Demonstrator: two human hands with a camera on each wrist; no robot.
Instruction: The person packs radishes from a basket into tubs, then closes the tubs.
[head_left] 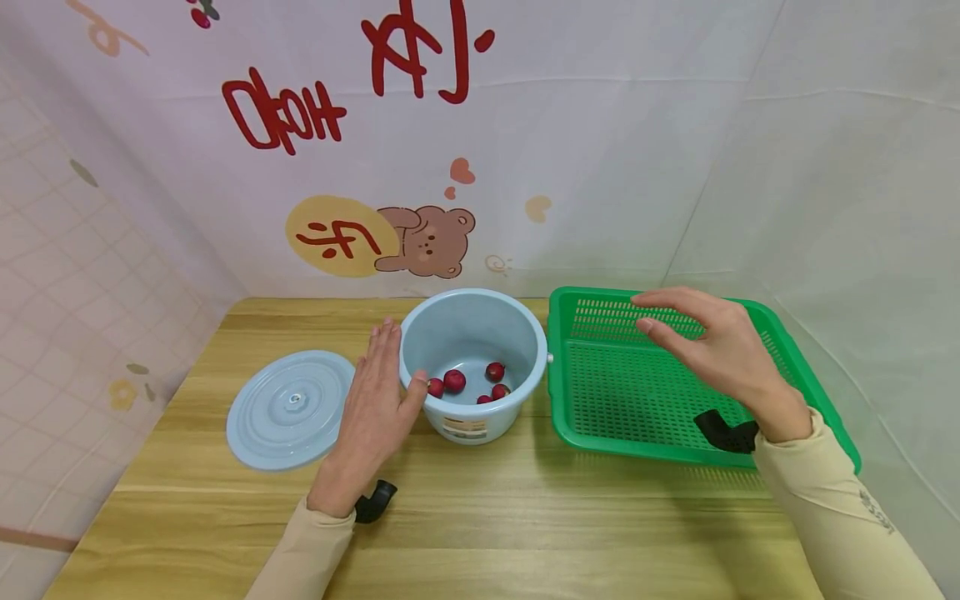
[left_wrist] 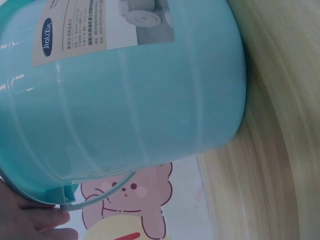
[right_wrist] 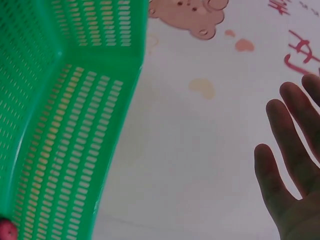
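A light-blue bucket (head_left: 465,425) stands mid-table in the head view with several small red radishes (head_left: 453,381) at its bottom. Along the bucket's left side lies my left hand (head_left: 375,396), fingers straight and together, the thumb reaching over the rim. In the left wrist view its fingers (left_wrist: 37,220) lie by the rim and the thin handle (left_wrist: 102,196). My right hand (head_left: 712,346) hovers over the green basket (head_left: 622,392), fingers spread and gently bent, holding nothing. A red round thing (right_wrist: 7,231) shows at the lower left of the right wrist view, mostly cut off.
A round light-blue lid (head_left: 288,412) lies flat on the wooden table (head_left: 480,517), left of the bucket. The basket stands close at the bucket's right. Behind them hangs a white cloth (head_left: 600,150) printed with a bear and red characters.
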